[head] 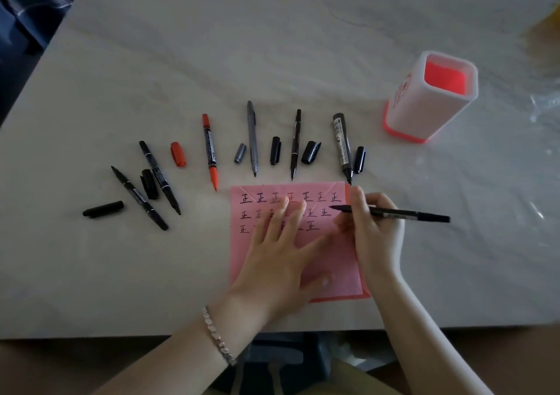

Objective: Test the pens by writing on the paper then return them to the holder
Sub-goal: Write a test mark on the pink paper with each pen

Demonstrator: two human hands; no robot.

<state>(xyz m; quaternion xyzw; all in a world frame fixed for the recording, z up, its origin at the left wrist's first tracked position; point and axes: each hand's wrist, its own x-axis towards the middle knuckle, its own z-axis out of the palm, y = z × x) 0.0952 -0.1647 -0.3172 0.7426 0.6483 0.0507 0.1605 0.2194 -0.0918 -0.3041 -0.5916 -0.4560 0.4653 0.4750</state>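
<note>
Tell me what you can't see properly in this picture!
All in the head view:
- Some marks on the pink paper: the left hand covers them.
- The print on the thick black marker: too small to read.
- The bottom of the pen holder: its walls hide it.
- The yellow thing: blurred and cut off by the right edge.

We read the character 正 handwritten again and again in three rows on the pink paper [330, 261], lower centre of the frame. Print on the pen barrels and the red marking on the holder [430, 97], upper right, are too blurred to read.
</note>
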